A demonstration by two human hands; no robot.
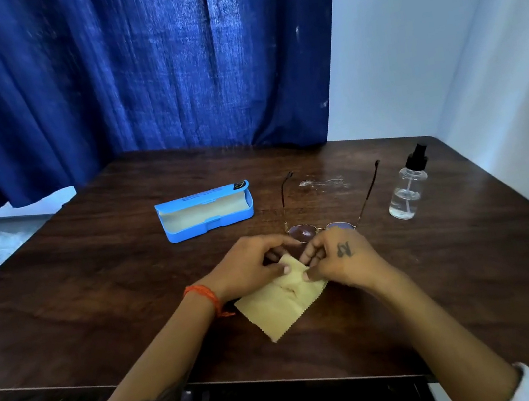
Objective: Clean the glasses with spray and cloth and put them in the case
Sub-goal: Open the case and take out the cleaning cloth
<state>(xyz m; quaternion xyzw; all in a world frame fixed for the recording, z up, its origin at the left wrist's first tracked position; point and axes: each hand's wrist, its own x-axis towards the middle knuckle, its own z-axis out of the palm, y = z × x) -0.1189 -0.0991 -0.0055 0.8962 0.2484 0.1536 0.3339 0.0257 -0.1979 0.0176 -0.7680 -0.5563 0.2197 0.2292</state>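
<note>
Cloth (281, 305): pinched by left hand (249, 265) and right hand (338, 258), both grips clamped on it.
Glasses (321, 227): on bench (95, 279).
Advice: wrap one lens, rub gently.

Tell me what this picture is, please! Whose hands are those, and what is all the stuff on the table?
A person wears a camera on their head, so you look down at their own hands. The left hand and right hand both pinch a yellow cloth. Just beyond them, glasses lie on the brown table with their arms unfolded. Farther left sits an open blue case; to the right stands a clear spray bottle. Behind hangs a blue curtain.
</note>
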